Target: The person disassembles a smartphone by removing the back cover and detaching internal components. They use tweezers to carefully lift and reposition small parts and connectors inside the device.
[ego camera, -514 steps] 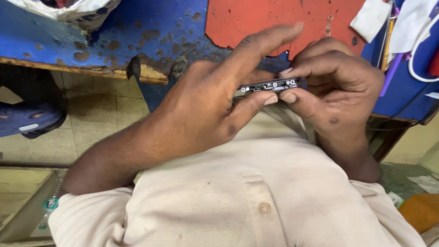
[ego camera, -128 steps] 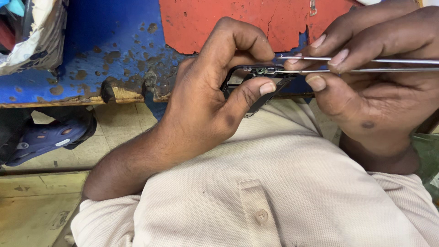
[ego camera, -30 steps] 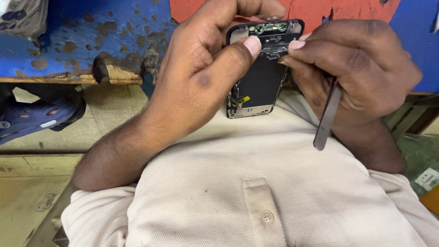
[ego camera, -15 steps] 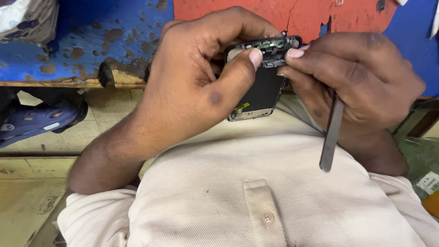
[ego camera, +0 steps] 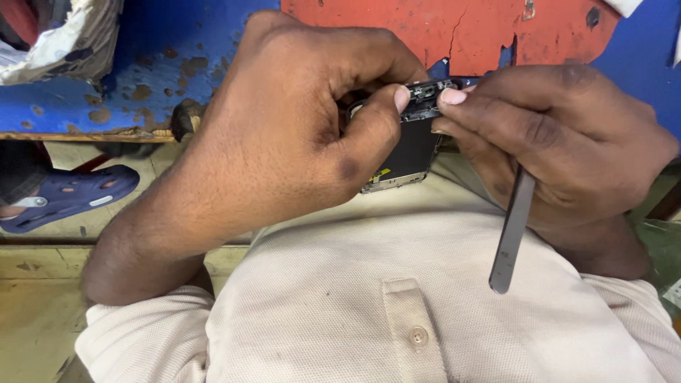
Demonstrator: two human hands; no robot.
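Observation:
My left hand (ego camera: 298, 135) grips an opened phone body (ego camera: 406, 152), dark inside with its metal frame showing, held upright in front of my chest. Its thumb presses near the top of the phone. My right hand (ego camera: 560, 138) pinches a small component (ego camera: 425, 91) at the phone's top edge with its fingertips. The same hand holds metal tweezers (ego camera: 512, 230) tucked under its fingers, their end pointing down toward my shirt. Much of the phone is hidden behind my left hand.
A worn workbench top with chipped blue (ego camera: 156, 78) and red (ego camera: 482, 32) paint lies just beyond my hands. A blue sandal (ego camera: 67, 198) rests on the tiled floor at left. A crumpled bag (ego camera: 64, 35) sits at the upper left. My beige shirt (ego camera: 397, 305) fills the foreground.
My left hand has curled further over the phone, covering more of it. My right fingers stay at the phone's top edge and the tweezers still hang downward.

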